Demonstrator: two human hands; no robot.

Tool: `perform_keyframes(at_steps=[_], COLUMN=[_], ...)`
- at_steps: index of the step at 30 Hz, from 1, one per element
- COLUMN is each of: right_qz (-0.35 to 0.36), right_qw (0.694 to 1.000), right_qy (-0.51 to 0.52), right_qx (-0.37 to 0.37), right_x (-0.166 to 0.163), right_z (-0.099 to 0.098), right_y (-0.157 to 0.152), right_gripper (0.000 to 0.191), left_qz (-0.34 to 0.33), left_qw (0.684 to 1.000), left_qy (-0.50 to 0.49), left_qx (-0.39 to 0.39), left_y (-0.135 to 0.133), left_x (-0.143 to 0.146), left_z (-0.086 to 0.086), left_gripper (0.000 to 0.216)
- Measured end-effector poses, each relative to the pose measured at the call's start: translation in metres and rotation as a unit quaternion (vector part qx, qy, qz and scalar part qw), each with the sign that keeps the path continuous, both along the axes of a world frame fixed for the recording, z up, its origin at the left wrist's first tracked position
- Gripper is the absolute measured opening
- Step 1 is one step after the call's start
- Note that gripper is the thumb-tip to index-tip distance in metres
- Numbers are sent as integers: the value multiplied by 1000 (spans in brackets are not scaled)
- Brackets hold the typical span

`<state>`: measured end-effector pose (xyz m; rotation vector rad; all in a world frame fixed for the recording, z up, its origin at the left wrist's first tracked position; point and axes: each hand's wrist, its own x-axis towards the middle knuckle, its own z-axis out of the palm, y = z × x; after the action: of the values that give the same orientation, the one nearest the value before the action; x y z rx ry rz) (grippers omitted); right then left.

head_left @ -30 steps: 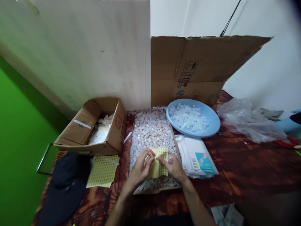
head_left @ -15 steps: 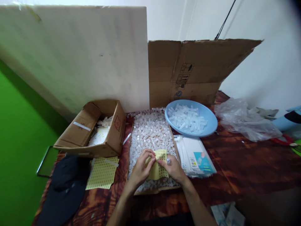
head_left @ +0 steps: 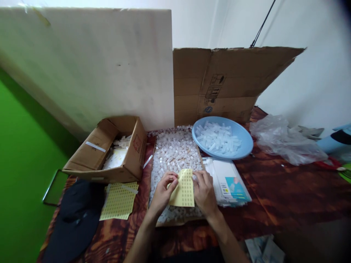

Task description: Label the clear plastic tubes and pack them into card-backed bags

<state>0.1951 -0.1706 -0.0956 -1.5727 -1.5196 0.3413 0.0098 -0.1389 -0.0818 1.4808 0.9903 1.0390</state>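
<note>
A yellow sheet of small round stickers point(head_left: 182, 191) is held up over a shallow cardboard tray point(head_left: 181, 222) filled with small whitish plastic pieces point(head_left: 175, 149). My left hand point(head_left: 164, 190) pinches the sheet by its upper left edge, thumb against fingers. Beside the sheet's right edge is my right hand point(head_left: 205, 190), its fingers curled and closed around a small whitish piece point(head_left: 195, 178) that is mostly hidden. I cannot tell whether these fingers touch the sheet.
A blue basin point(head_left: 248, 148) of clear plastic pieces stands behind a stack of printed packets point(head_left: 227, 179). On the left are an open cardboard box point(head_left: 139, 149), more sticker sheets point(head_left: 119, 202) and a black cap point(head_left: 76, 219). A crumpled plastic bag point(head_left: 285, 138) lies at right.
My right hand has drawn back from the front of the sheet to its right edge and turned, its back now facing up. More of the stickers show. My left hand keeps its pinch.
</note>
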Motion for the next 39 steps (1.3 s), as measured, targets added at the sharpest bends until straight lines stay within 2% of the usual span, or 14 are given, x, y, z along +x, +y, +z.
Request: perform_keyframes(at_steps=[2,5,7,10,12,17,20,34,37,39], right_qz=[10,-44,-54,-15,2,113,149,163,165,172], right_qw=[996,992,992,992,991,992,989,986,985,983], right_qy=[-81,-109,-108,-119,-123,-56,-24,20,39,58], right_qx=[29,36,37,44,48,30,8,10,9,4], right_x=[-4,-8,-8,-8,-7,-9,-12,-15,-16,-14], right_z=[1,0,0,3,5,8,8,4,5,9], right_y=[-2,-3,-2,-3,-3,-2,-3,-4,-5,-6], right_gripper=[32,43,40,30,29,32,32,33,31,27], left_qz=[-5,-2,-2,-8,-7,-4,-7,20,38,34], left_qw=[1000,1000,1000,1000,1000,1000,1000,999,999,999], left_qy=[-4,-4,-3,-1,3,-2,-3,29,11,4], left_qx=[-3,-1,0,1,6,19,24,38,17,-11], left_y=[-1,-3,-5,-7,-9,-9,-9,-16,-16,-14], left_x=[1,4,6,9,11,16,17,21,21,22], left_z=[4,8,9,13,15,19,19,26,21,18], left_gripper=[22,21,21,19,18,16,15,15,14,22])
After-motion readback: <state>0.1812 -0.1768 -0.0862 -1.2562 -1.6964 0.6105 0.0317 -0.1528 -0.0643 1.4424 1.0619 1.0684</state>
